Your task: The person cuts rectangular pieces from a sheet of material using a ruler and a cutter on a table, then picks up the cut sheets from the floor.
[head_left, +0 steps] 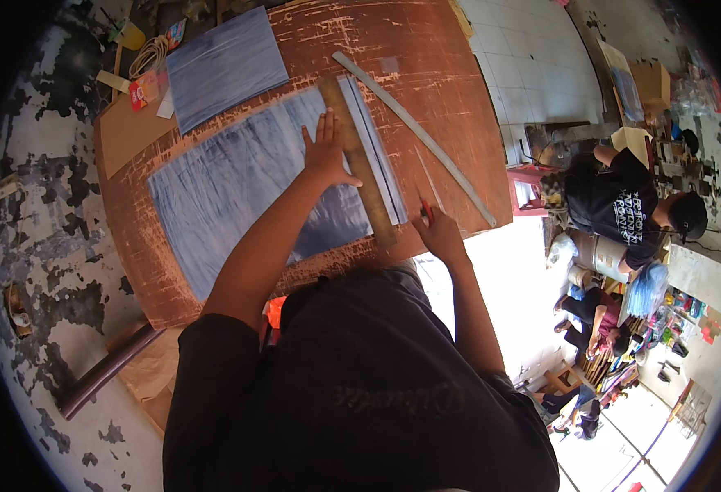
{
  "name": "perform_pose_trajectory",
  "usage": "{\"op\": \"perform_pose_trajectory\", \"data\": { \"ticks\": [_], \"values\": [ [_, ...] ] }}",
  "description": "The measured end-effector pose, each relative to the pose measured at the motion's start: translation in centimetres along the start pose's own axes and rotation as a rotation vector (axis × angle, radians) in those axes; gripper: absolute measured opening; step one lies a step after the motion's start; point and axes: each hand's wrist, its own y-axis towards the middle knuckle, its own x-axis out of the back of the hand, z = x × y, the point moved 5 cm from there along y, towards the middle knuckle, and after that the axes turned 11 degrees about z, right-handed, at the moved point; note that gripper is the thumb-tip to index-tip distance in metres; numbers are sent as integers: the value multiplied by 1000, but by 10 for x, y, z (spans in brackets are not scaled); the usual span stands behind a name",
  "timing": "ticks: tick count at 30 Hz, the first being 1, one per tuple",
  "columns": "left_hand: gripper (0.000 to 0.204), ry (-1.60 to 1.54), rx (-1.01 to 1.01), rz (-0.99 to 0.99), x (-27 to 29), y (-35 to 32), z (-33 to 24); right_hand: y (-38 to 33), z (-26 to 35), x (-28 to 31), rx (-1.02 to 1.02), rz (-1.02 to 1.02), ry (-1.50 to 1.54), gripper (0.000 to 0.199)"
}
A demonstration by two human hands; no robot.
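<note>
While flat on wooden ruler point(359, 160) — L hand point(325, 152), fingers spread.

Wooden straightedge point(359, 164) flat across blue streaked sheet point(237, 189); red cutter point(427, 211) at sheet's edge.

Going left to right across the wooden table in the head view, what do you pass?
Big blue sheet → left hand → wooden straightedge → right hand holding a red cutter → long metal ruler.

Scuffed brown table point(459, 123) beside white tiled floor point(532, 57).
</note>
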Motion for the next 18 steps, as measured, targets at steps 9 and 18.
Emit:
{"op": "perform_pose_trajectory", "data": {
  "ticks": [9,18],
  "values": [
    [155,-129,93,-7,-36,-65,62,70,-26,-73,161,-390,-6,53],
    [113,-309,123,-346,-95,-125,85,41,-84,6,240,-150,100,32]
  ]
}}
